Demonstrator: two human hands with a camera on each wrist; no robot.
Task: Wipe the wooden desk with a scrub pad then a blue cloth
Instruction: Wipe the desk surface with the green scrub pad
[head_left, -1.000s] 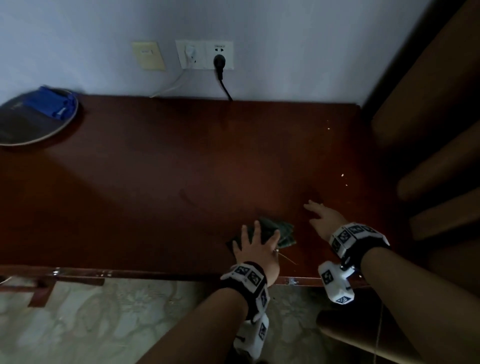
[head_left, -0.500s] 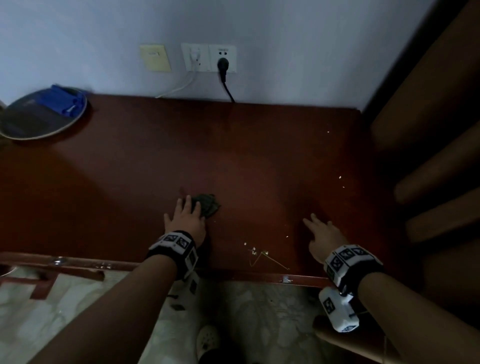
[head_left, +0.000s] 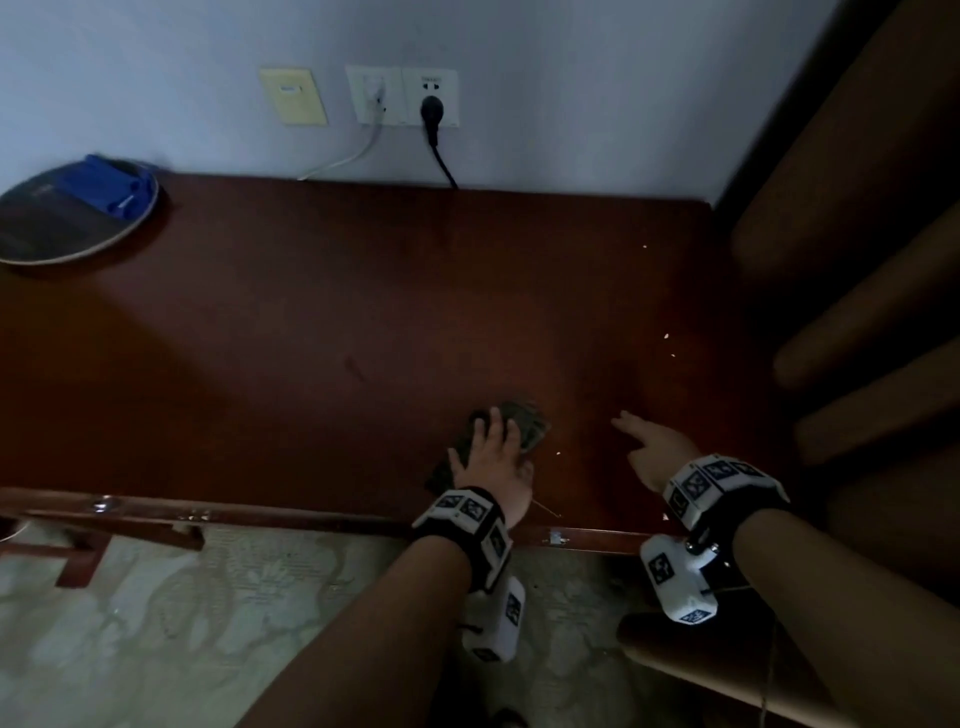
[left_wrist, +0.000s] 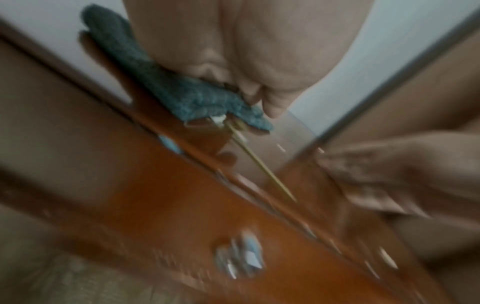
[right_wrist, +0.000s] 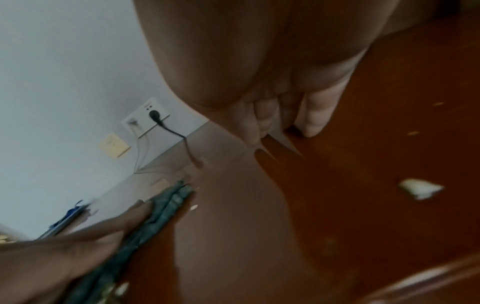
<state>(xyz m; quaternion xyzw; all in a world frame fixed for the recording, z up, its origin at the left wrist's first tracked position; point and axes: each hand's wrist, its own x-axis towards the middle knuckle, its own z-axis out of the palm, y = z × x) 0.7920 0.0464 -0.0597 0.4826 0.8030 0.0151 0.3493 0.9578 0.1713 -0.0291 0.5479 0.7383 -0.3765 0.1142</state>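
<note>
**Scrub pad pass near the worktop's front edge**

The left hand (head_left: 491, 457) presses flat, fingers spread, on the green scrub pad (head_left: 524, 423) beside the front edge of the worktop (head_left: 311, 322). Right of the pad, the right hand (head_left: 652, 452) rests spread and empty. Even pressure and overlapping strokes should gather the crumbs (head_left: 666, 336) farther right. Far left of the pad, a round tray (head_left: 31, 228) holds the blue cloth (head_left: 104, 182).
</note>
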